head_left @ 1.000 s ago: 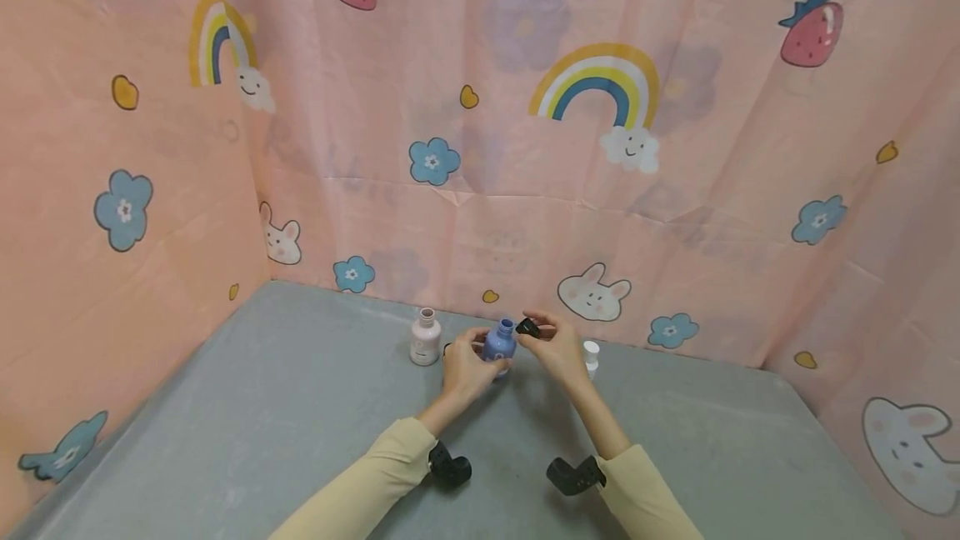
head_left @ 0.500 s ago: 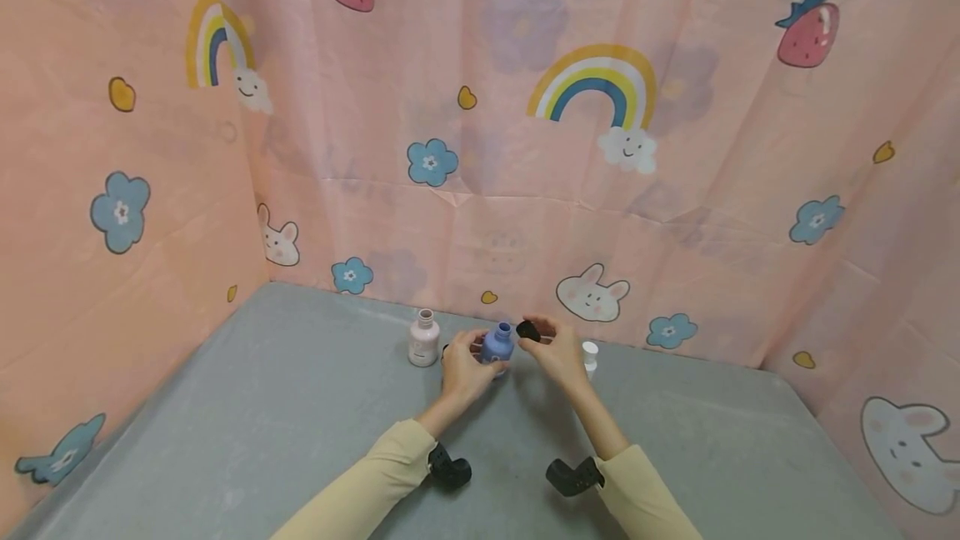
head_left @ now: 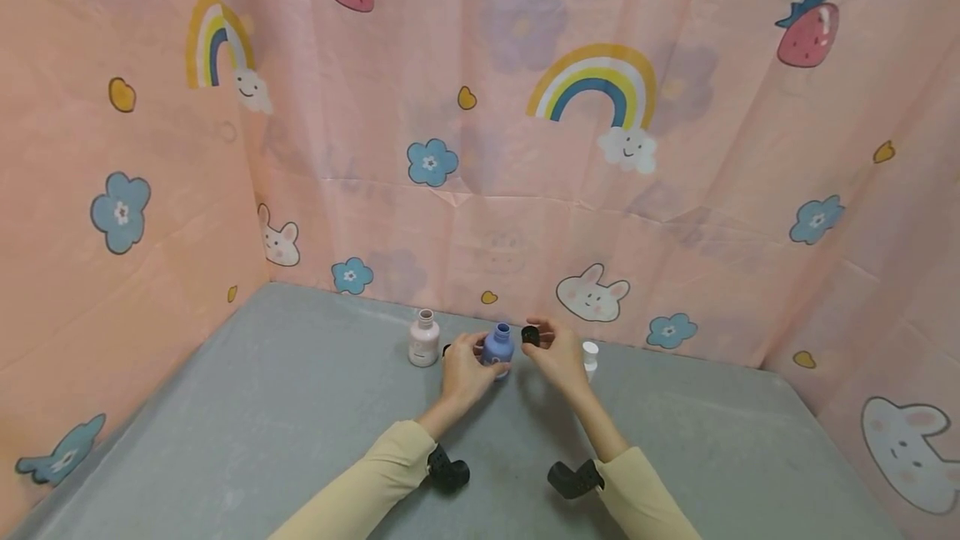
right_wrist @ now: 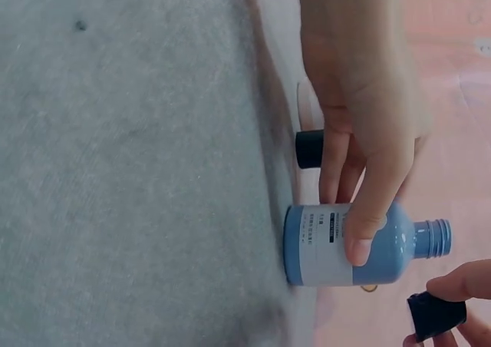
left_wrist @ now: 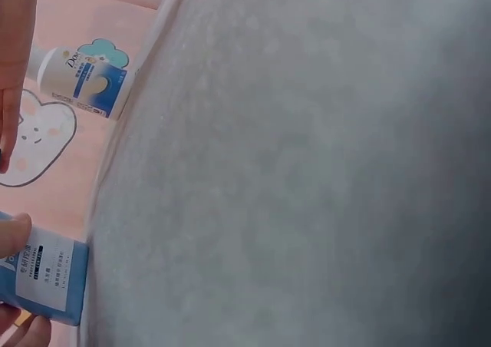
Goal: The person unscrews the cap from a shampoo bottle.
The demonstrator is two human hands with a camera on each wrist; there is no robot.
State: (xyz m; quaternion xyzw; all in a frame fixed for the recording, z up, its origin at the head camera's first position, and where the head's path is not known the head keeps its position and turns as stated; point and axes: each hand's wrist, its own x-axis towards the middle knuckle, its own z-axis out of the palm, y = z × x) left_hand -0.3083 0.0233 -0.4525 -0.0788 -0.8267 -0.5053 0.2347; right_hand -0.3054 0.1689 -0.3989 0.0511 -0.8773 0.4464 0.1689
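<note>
The left hand (head_left: pixel 465 373) gripped the uncapped blue bottle (head_left: pixel 498 347) upright on the counter (head_left: pixel 300 415), seemingly to steady it; the right hand (head_left: pixel 560 357) pinched a black cap (head_left: pixel 530 335) just right of that bottle.

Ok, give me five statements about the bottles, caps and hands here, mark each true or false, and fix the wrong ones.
1. The left hand holds the blue bottle. True.
2. A cap sits on the blue bottle's neck. False: the neck is open, and the right hand holds a black cap apart from it.
3. The pink bottle is uncapped. True.
4. In the head view, the pink bottle is right of the white bottle. False: it is to the left.
5. The right wrist view shows a second black cap near the left hand. True.
</note>
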